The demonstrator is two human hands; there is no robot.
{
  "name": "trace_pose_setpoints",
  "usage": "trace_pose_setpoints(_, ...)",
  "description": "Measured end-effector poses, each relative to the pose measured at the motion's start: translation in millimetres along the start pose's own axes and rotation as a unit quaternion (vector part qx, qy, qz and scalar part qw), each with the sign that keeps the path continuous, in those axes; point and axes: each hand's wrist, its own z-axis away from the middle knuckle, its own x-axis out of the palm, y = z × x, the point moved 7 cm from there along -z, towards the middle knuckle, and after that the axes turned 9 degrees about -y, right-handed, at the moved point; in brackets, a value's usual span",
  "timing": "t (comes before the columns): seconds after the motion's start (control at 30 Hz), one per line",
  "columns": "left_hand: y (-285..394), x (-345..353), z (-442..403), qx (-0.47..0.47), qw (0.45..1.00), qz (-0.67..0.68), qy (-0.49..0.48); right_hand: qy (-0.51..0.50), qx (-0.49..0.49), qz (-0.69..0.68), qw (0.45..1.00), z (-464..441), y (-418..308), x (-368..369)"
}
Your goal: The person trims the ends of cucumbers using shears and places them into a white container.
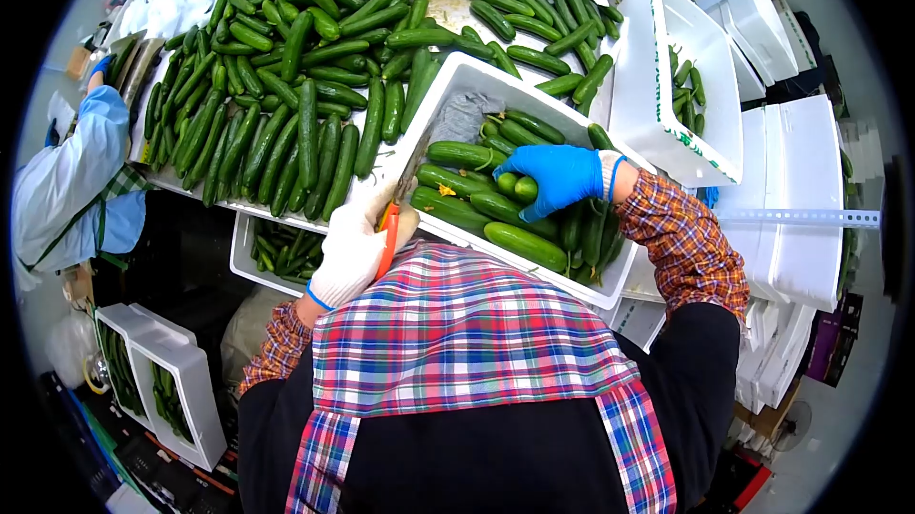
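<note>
I see a person in a plaid apron (457, 333), who stands at a table (448, 7) with a white box (600, 297) just in front. The left hand (350, 252), in a white glove, is closed around an orange-handled tool (388, 238); this tool points to the far side, beside the left edge of the box. The right hand (558, 178), in a blue glove, is inside the box, and its fingers are bent around some green cucumbers (516, 186), of which I see mainly the round ends. How many it holds, I cannot tell, because the glove covers them. Other cucumbers lie side by side below and around this hand, and one has a small yellow flower (447, 191) on it. A grey sheet (464, 117) shows in the far left corner of the box. On the table, to the far left, lies a large heap of cucumbers (305, 66). To the right of the box stands another box (639, 76), with a few cucumbers at its bottom, and behind it are stacked white boxes (782, 190). At the left edge, I see a co-worker's light blue sleeve (91, 147).
</note>
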Motion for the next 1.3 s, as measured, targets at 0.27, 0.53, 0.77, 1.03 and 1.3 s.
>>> trace_pose_setpoints(0.27, -1, -5, 5, 0.002, 1.0, 0.021, 0.008, -0.033, 0.072, -0.074, 0.994, 1, 13, 4)
trace_pose_setpoints(0.53, 14, -7, 1, 0.031, 0.998, 0.049, 0.027, 0.315, -0.147, -0.534, 0.771, 50, 11, -33)
trace_pose_setpoints(0.77, 36, 3, -16, 0.201, 0.97, -0.136, 0.03, 0.349, -0.323, -0.822, 0.315, 37, 16, 7)
trace_pose_setpoints(1.03, 58, 13, -13, 0.296, 0.882, -0.356, 0.09, 0.305, -0.319, -0.866, 0.234, 25, -11, 30)
trace_pose_setpoints(1.3, 65, 14, -11, 0.352, 0.865, -0.345, 0.094, 0.274, -0.352, -0.864, 0.235, 20, -26, 34)
